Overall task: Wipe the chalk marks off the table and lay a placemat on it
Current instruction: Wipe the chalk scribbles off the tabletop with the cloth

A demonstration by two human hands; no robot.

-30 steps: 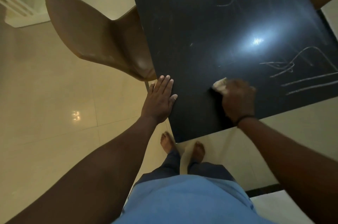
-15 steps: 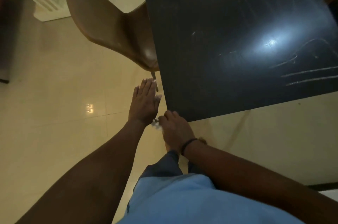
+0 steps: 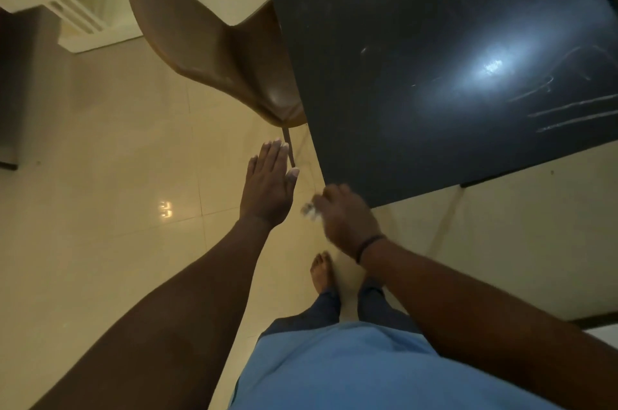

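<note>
The black table fills the upper right, with white chalk marks near its right edge and fainter ones at the far end. My right hand hovers off the table's near corner and grips a small white cloth, which shows only as a blurred bit at my fingers. My left hand is held flat in the air to the left of that corner, fingers straight, holding nothing. No placemat is in view.
A brown chair is tucked against the table's left side, its leg just beyond my left fingertips. White furniture stands at the upper left. Glossy beige floor tiles lie below, and my bare feet are near the table corner.
My right hand wiped across the table with the cloth, then swept off the near corner. My left hand lifted off the table edge and now hovers beside it.
</note>
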